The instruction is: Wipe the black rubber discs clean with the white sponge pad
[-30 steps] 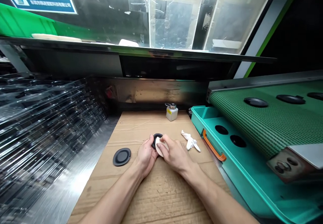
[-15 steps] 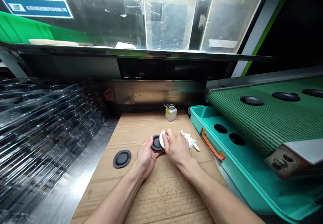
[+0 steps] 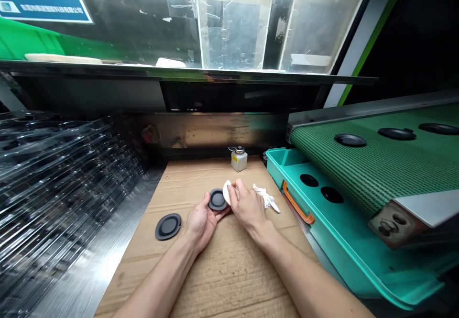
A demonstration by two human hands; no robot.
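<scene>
My left hand (image 3: 201, 220) is closed on a round black disc (image 3: 216, 199), with the thumb on its rim and the fingers beneath. In my right hand (image 3: 249, 208) is a round white pad (image 3: 226, 192), pinched between thumb and fingers at the disc's right edge. Whether pad and disc touch is hard to tell. A second black disc (image 3: 168, 226) lies flat on the cardboard (image 3: 229, 270), left of my left hand. Just beyond my right hand lies a crumpled white cloth (image 3: 267, 197). Farther back stands a small square bottle (image 3: 239, 159) with a metal top and yellow label.
To the right, a teal bin (image 3: 344, 241) with an orange handle (image 3: 297, 204) holds two black discs. Above it runs a green conveyor belt (image 3: 358, 165) carrying several black discs. Stacked clear plastic trays (image 3: 53, 189) fill the left side. A metal shelf edge (image 3: 229, 76) crosses behind.
The whole view has shifted slightly, so things sit a little farther left. The disc in my left hand shows more of its face, and the white pad is nearer its right edge.
</scene>
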